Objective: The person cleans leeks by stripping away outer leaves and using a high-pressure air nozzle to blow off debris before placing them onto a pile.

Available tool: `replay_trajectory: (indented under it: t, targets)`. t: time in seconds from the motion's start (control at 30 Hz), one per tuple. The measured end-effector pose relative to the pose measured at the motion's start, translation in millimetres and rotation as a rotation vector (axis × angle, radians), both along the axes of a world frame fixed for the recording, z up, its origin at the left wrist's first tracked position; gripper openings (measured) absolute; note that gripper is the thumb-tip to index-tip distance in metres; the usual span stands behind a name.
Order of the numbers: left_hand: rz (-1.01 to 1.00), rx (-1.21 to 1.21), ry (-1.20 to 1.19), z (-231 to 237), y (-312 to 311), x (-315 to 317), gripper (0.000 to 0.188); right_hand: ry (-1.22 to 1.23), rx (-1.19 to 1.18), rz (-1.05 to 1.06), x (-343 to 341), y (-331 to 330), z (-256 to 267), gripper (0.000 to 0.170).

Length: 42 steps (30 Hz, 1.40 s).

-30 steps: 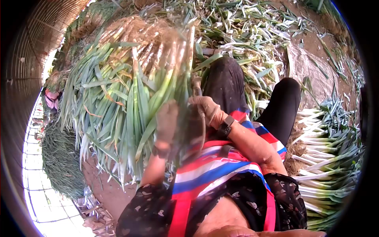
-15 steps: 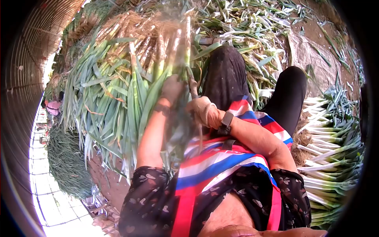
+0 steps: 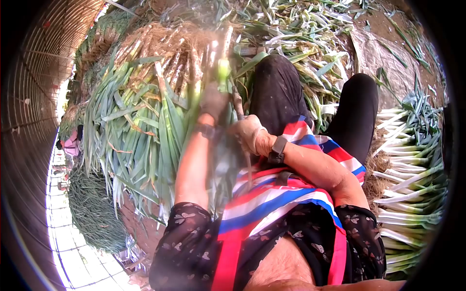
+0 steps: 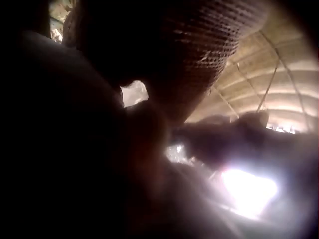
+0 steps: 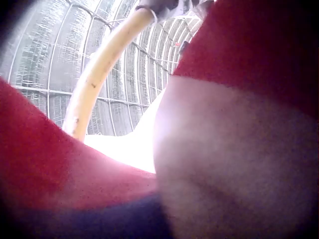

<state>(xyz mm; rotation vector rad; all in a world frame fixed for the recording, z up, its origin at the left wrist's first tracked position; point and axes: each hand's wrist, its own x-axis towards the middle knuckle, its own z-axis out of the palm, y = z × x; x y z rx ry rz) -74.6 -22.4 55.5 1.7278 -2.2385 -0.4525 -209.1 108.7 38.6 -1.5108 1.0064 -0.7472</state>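
In the head view my left hand [image 3: 213,101], gloved and blurred, grips a leek [image 3: 224,72] whose pale stalk and root end point up, beside a heap of leeks [image 3: 145,121]. Just to its right, my gloved right hand [image 3: 248,132] is curled round a thin rod-like tool [image 3: 237,103]; a hose [image 3: 249,169] hangs below. The left wrist view is mostly dark, with mesh glove fabric [image 4: 209,45] near the top. A yellow tube [image 5: 97,74] crosses the right wrist view in front of striped red cloth [image 5: 40,149].
Loose peeled leaves [image 3: 315,43] lie beyond my knees [image 3: 276,82]. White-stalked leeks [image 3: 407,184] lie in a row at the right, below a pale sheet [image 3: 378,58]. Another green pile [image 3: 94,208] and a person in pink [image 3: 72,145] are at the left, near the ribbed wall [image 3: 29,121].
My left hand has moved up toward the root end, and a bright green part of the stalk now shows above it. My right hand stays near the same place with the tool.
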Motion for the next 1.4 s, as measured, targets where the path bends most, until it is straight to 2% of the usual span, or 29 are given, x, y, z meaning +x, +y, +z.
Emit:
replay_trajectory:
  t: [0.1,0.17,0.2,0.23,0.27,0.3,0.33,0.43,0.47,0.57,0.7,0.73,0.77,0.8,0.97,1.0,1.03,1.07,1.1,1.2,1.27,1.33,1.4]
  targets:
    - [-0.007,0.094,0.079,31,-4,-13,0.044,-0.15,0.167,-0.132,8,-10,-16,0.02]
    - [-0.026,0.081,-0.015,26,-4,-16,0.039,-0.29,0.457,-0.266,5,-19,3,0.022]
    - [-0.015,0.082,-0.08,31,6,-20,0.038,-0.419,0.701,-0.368,-6,-20,50,0.022]
    - [-0.003,0.087,-0.145,34,18,-23,0.037,-0.349,0.487,-0.274,-1,-25,20,0.022]
    - [0.075,0.191,-0.1,34,26,-25,0.039,-0.273,0.258,-0.206,5,-29,-8,0.022]
    - [0.053,0.168,-0.129,24,33,-16,0.038,-0.211,0.036,-0.168,10,-34,-37,0.022]
    - [0.033,0.147,-0.159,11,39,-4,0.037,-0.222,-0.031,-0.216,11,-24,-26,0.022]
    - [-0.013,0.089,-0.229,-16,63,16,0.034,-0.328,0.487,-0.264,3,-16,15,0.021]
    - [-0.024,0.075,-0.242,-20,70,18,0.033,-0.343,0.442,-0.275,4,-7,20,0.021]
    - [-0.034,0.044,-0.256,-28,82,16,0.031,-0.144,0.193,-0.139,12,-9,-11,0.018]
    - [-0.047,0.008,-0.265,-34,86,12,0.028,-0.08,-0.126,-0.307,22,0,-20,0.016]
    - [-0.05,0.0,-0.275,-35,87,11,0.028,-0.046,-0.254,-0.276,20,-8,-32,0.016]
    - [-0.05,-0.007,-0.282,-36,89,10,0.027,-0.233,0.367,-0.331,10,-15,12,0.017]
    - [-0.051,-0.013,-0.289,-37,91,9,0.026,-0.423,0.962,-0.586,0,-23,57,0.018]
    - [-0.099,-0.033,-0.394,-34,94,2,0.027,-0.309,0.725,-0.429,-12,-74,33,0.025]
    - [-0.084,-0.089,-0.5,-29,96,-2,0.034,-0.337,0.697,-0.431,-14,-85,27,0.025]
    - [-0.068,-0.146,-0.607,-22,97,-6,0.043,-0.364,0.743,-0.471,-18,-89,46,0.026]
    - [-0.087,-0.204,-0.581,-16,97,-9,0.044,-0.392,0.788,-0.514,-22,-93,66,0.026]
    - [-0.108,-0.261,-0.554,-12,98,-11,0.044,-0.378,0.834,-0.513,-22,-101,65,0.02]
    - [-0.09,-0.337,-0.333,-12,95,-10,0.044,-0.39,0.962,-0.553,-24,-135,56,0.041]
    - [-0.069,-0.347,-0.248,-19,92,-8,0.043,-0.406,0.945,-0.565,-28,-152,53,0.038]
    - [-0.068,-0.329,-0.29,-21,92,-7,0.041,-0.427,0.88,-0.552,-33,-159,45,0.033]
    - [-0.07,-0.276,-0.363,-1,94,-16,0.042,-0.355,0.763,-0.485,-26,-169,8,0.028]
